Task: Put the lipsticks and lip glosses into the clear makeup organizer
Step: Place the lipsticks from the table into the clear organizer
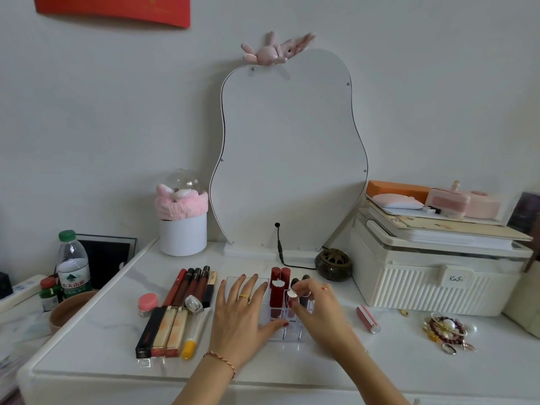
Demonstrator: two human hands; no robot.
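The clear makeup organizer (287,331) sits on the white table in front of me. Two dark red lipsticks (280,290) stand upright in its back slots. My left hand (244,311) rests flat on the organizer's left side with fingers spread. My right hand (317,305) pinches the top of a dark lipstick (295,285) standing in a slot beside the red ones. Left of the organizer lie several lip glosses (190,286) and boxed lip products (163,330), a silver-capped lipstick (193,303) and a yellow-capped tube (191,337). A pink lipstick (367,319) lies to the right.
A pear-shaped mirror (292,153) stands behind with a cable (280,249) and a dark round burner (333,264). A cream storage box (438,276) with stacked items sits right. Bracelets (447,331) lie front right. A pink jar (148,304), white cylinder (182,233) and water bottle (73,267) stand left.
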